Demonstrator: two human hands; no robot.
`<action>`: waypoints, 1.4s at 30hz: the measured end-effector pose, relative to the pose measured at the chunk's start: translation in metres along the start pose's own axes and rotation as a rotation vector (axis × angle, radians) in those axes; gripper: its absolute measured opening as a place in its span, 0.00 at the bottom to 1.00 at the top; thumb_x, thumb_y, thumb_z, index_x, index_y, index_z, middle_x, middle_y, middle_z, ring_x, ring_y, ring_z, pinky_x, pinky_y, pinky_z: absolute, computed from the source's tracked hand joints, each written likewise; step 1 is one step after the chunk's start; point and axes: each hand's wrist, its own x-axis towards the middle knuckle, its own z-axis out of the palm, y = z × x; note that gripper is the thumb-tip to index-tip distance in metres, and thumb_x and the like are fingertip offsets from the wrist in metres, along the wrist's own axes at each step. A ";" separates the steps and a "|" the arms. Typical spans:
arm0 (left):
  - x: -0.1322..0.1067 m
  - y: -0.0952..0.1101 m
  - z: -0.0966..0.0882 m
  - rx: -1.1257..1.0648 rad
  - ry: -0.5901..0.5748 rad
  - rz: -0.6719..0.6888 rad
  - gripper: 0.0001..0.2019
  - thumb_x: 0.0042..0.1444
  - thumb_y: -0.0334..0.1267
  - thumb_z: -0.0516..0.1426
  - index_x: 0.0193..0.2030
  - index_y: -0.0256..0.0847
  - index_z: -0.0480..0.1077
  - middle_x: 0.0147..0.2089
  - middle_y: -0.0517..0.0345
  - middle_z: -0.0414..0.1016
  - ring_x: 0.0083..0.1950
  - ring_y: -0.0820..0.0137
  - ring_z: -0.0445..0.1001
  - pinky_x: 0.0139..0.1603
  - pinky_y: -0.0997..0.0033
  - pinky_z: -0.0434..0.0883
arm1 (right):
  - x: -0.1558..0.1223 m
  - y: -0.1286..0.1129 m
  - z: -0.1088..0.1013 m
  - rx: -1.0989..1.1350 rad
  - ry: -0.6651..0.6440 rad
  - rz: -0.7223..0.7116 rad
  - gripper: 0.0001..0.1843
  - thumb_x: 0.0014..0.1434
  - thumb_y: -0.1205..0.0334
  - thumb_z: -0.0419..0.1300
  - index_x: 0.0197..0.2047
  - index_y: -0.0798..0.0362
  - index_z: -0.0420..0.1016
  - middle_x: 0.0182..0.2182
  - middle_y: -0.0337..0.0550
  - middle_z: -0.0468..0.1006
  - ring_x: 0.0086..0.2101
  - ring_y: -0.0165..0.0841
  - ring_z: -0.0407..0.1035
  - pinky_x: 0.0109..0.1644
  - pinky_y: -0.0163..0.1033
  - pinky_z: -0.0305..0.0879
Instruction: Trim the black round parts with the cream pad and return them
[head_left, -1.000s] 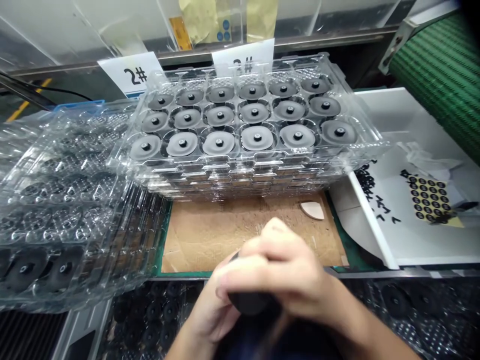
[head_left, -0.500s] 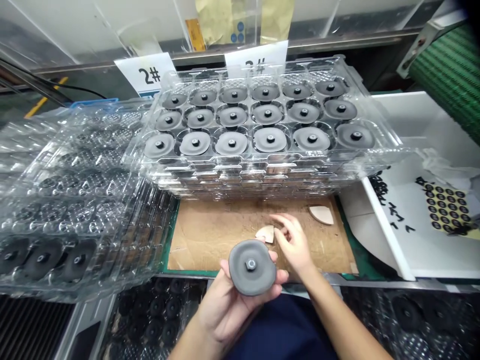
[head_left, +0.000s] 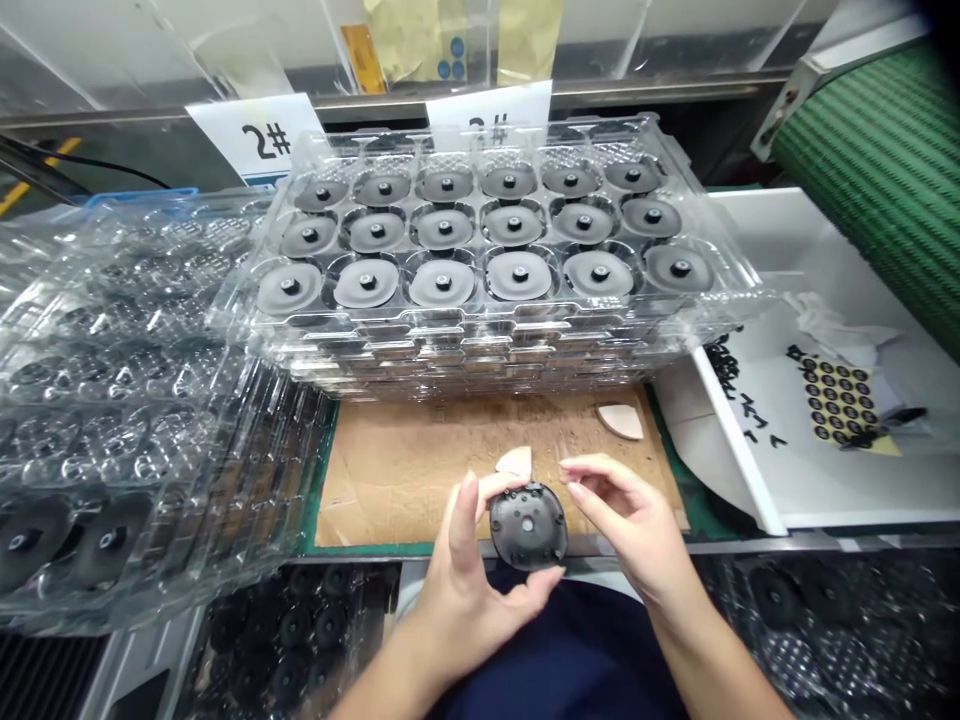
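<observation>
My left hand [head_left: 472, 590] grips a round black plastic part [head_left: 527, 527] by its edge, between the thumb and fingers. The part's dark underside faces me, with a pale centre spot and small screw-like dots around it. Just right of it, my right hand [head_left: 626, 510] has its thumb and forefinger pinched together; what lies between them, if anything, is too small to make out. Beyond the part, a pale fan-shaped piece [head_left: 515, 461] lies on a cardboard sheet [head_left: 405, 480]. A second pale wedge-shaped piece [head_left: 621, 421] is farther right on the cardboard.
Stacked clear trays [head_left: 480, 335] hold rows of grey discs with black knobs behind the cardboard. More clear trays [head_left: 150, 400] stand at left. On the right, a white bin [head_left: 750, 455] contains small black pieces and a sheet of round stickers [head_left: 838, 400]. A green roller [head_left: 885, 190] hangs above.
The part in my left hand has turned over, from its grey knobbed face to its black underside. My right hand has drawn back from the fan-shaped piece, and its fingertips have closed together.
</observation>
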 end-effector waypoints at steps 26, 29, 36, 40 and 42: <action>0.001 0.008 -0.013 -0.478 -0.224 -0.436 0.46 0.49 0.53 0.60 0.67 0.59 0.34 0.49 0.56 0.69 0.52 0.60 0.69 0.57 0.53 0.59 | 0.009 -0.052 -0.006 0.462 -0.595 0.341 0.09 0.49 0.65 0.68 0.36 0.53 0.78 0.26 0.36 0.79 0.28 0.26 0.72 0.35 0.31 0.68; 0.002 0.009 -0.013 -0.493 -0.265 -0.457 0.45 0.48 0.54 0.60 0.67 0.59 0.35 0.49 0.56 0.69 0.52 0.60 0.69 0.56 0.55 0.60 | 0.009 -0.052 -0.009 0.470 -0.612 0.330 0.09 0.50 0.66 0.67 0.37 0.52 0.78 0.27 0.35 0.79 0.29 0.25 0.73 0.38 0.30 0.68; 0.002 0.010 -0.009 -0.496 -0.275 -0.466 0.45 0.46 0.54 0.62 0.66 0.62 0.40 0.49 0.60 0.70 0.51 0.64 0.69 0.54 0.63 0.62 | 0.006 -0.049 -0.013 0.534 -0.595 0.370 0.06 0.47 0.68 0.69 0.30 0.53 0.76 0.27 0.35 0.79 0.29 0.24 0.73 0.36 0.28 0.69; 0.001 0.009 -0.007 -0.425 -0.229 -0.408 0.45 0.46 0.47 0.64 0.66 0.62 0.41 0.52 0.58 0.69 0.54 0.64 0.68 0.55 0.63 0.63 | -0.001 -0.041 -0.013 0.582 -0.482 0.385 0.08 0.45 0.67 0.70 0.30 0.53 0.77 0.25 0.36 0.79 0.27 0.26 0.74 0.34 0.29 0.69; 0.002 0.007 -0.005 -0.365 -0.217 -0.358 0.46 0.46 0.43 0.65 0.66 0.62 0.40 0.53 0.57 0.69 0.55 0.63 0.68 0.57 0.61 0.63 | -0.004 -0.037 -0.014 0.549 -0.416 0.362 0.08 0.44 0.65 0.71 0.30 0.53 0.77 0.25 0.38 0.80 0.28 0.27 0.75 0.34 0.30 0.70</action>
